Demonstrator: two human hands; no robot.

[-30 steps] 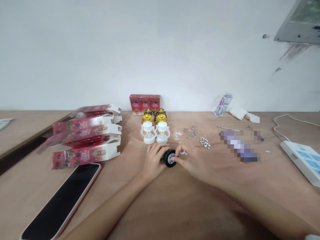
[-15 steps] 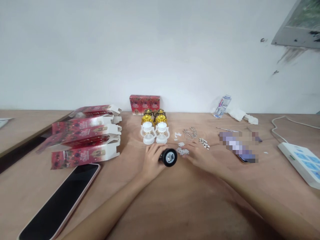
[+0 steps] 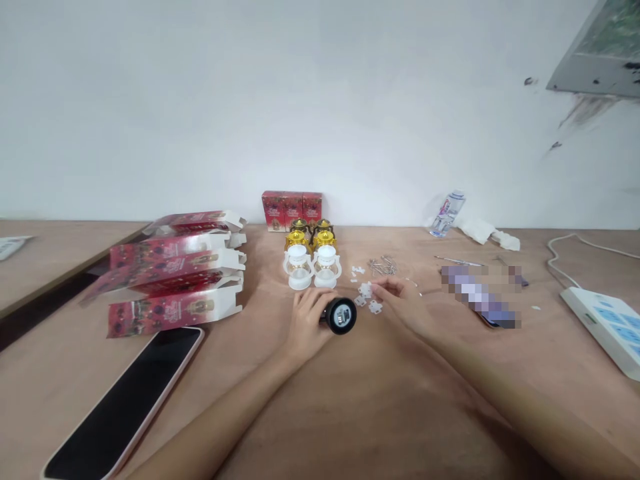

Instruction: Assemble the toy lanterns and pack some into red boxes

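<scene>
My left hand [image 3: 311, 320] is closed round a small black lantern [image 3: 342, 316], tipped so that its round base with a pale inside faces me. My right hand [image 3: 400, 301] pinches a small flat white plastic piece [image 3: 365, 290] between thumb and finger. More such white pieces [image 3: 375, 307] lie on the table just below it. Smaller white bits [image 3: 357, 271] and a heap of thin metal wire pieces [image 3: 383, 265] are beyond the right hand. Two white mini lanterns [image 3: 299, 268] stand upright behind my left hand, with gold lanterns [image 3: 325, 240] and bronze ones behind them.
Opened red boxes [image 3: 173, 310] lie at the left, near a large phone [image 3: 125, 400]. Closed red boxes [image 3: 293, 211] stand against the wall. To the right are a partly blurred purple object [image 3: 470, 293], a screwdriver [image 3: 457, 261], a clear bottle [image 3: 447, 213] and a power strip [image 3: 603, 330].
My right hand has closed on a white plastic piece and lifted it slightly; it now covers most of the button-like metal discs. My left hand still holds the black lantern.
</scene>
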